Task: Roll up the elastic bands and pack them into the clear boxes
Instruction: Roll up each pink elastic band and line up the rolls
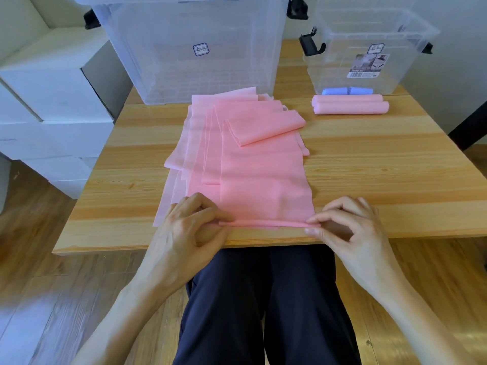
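A pile of flat pink elastic bands [245,154] lies in the middle of the wooden table [382,164]. The near end of the top band is turned into a thin roll [266,224] along the table's front edge. My left hand [189,227] pinches the roll's left end and my right hand [347,227] pinches its right end. Two finished pink rolls [349,104] lie at the back right. Behind them stands a small clear box [369,48] with two blue rolls [347,90] inside. A large clear box [189,46] stands at the back centre.
White cartons [52,106] are stacked on the floor left of the table. My legs in dark trousers [263,306] sit under the front edge. Both boxes have black clip handles and stand without lids.
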Demonstrator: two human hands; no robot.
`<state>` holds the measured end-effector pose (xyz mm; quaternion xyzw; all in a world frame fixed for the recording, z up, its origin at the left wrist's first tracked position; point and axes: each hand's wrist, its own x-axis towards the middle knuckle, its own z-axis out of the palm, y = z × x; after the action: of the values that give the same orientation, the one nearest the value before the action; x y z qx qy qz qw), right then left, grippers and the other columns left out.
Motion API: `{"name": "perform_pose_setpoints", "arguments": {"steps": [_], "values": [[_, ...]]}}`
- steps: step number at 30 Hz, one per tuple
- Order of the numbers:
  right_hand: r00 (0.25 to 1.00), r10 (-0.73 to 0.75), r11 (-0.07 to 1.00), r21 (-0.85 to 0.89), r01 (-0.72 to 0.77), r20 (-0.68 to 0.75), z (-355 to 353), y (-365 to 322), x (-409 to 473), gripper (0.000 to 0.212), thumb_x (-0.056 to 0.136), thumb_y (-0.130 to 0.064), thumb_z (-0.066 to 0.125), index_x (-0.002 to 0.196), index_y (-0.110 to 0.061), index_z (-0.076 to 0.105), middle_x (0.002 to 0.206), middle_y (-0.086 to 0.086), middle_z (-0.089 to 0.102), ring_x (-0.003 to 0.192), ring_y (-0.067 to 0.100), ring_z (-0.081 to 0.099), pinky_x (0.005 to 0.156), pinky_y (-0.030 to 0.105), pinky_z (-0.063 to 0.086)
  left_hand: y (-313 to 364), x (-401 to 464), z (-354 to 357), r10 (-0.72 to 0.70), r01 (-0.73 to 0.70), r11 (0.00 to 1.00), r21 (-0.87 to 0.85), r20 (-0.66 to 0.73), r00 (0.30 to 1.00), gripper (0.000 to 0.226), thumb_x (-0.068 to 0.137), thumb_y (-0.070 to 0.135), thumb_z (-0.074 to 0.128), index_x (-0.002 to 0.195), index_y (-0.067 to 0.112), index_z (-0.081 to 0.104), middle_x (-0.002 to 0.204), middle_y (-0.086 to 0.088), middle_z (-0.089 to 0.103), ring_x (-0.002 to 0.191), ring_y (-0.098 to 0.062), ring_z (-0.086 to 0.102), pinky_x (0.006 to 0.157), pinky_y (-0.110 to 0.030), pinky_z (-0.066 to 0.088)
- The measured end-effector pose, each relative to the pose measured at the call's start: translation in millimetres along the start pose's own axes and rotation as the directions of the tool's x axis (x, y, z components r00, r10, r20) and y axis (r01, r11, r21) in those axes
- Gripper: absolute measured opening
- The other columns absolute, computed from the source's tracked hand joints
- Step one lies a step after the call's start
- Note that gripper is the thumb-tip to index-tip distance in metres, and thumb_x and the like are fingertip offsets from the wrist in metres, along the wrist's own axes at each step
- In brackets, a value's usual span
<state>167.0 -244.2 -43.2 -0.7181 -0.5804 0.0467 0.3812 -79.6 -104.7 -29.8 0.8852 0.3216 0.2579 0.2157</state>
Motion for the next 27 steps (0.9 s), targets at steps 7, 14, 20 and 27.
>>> {"name": "perform_pose_setpoints", "arguments": {"steps": [7, 14, 20, 27], "values": [[1.000, 0.013, 0.999, -0.031, -0.012, 0.012, 2.0, 0.5, 5.3, 0.025, 0.088, -0.049, 0.059, 0.086, -0.027, 0.072, 0.087, -0.017, 0.056, 0.094, 0.005, 0.047, 0.089, 0.012, 0.027, -0.2, 9.3, 2.2, -0.051, 0.051, 0.999, 0.001, -0.011, 0.999, 0.013, 0.087, 0.036, 0.064, 0.092, 0.033, 0.076, 0.086, 0.018, 0.056, 0.089, 0.000, 0.052, 0.086, -0.008, 0.032], [0.998, -0.016, 1.000, -0.009, 0.016, 0.053, -0.5, 2.5, 11.9, 0.020, 0.083, -0.053, 0.060, 0.086, -0.036, 0.071, 0.086, -0.018, 0.056, 0.092, 0.005, 0.048, 0.089, 0.019, 0.029, -3.0, 12.4, 2.3, -0.030, 0.030, 1.000, 0.003, 0.004, 1.000, 0.014, 0.089, 0.040, 0.055, 0.090, 0.034, 0.068, 0.086, 0.023, 0.057, 0.082, -0.001, 0.055, 0.086, -0.012, 0.035], [0.998, -0.016, 0.999, -0.032, 0.018, 0.065, 0.7, 3.5, 17.6, 0.028, 0.086, -0.050, 0.056, 0.085, -0.029, 0.075, 0.086, -0.018, 0.056, 0.093, 0.004, 0.048, 0.088, 0.016, 0.026, -1.1, 12.8, 0.7, -0.060, 0.060, 0.998, 0.004, 0.000, 0.998, 0.017, 0.084, 0.049, 0.062, 0.085, 0.036, 0.072, 0.085, 0.020, 0.054, 0.085, 0.003, 0.052, 0.084, -0.008, 0.033], [0.998, 0.018, 1.000, 0.002, -0.019, 0.058, 2.4, 0.0, 18.5, 0.022, 0.085, -0.048, 0.058, 0.082, -0.030, 0.070, 0.085, -0.016, 0.058, 0.093, 0.006, 0.050, 0.088, 0.013, 0.026, 1.2, 20.3, -0.8, -0.115, 0.115, 0.993, 0.001, -0.012, 0.993, 0.009, 0.080, 0.043, 0.069, 0.083, 0.035, 0.073, 0.083, 0.020, 0.054, 0.085, 0.005, 0.050, 0.083, -0.005, 0.032]]}}
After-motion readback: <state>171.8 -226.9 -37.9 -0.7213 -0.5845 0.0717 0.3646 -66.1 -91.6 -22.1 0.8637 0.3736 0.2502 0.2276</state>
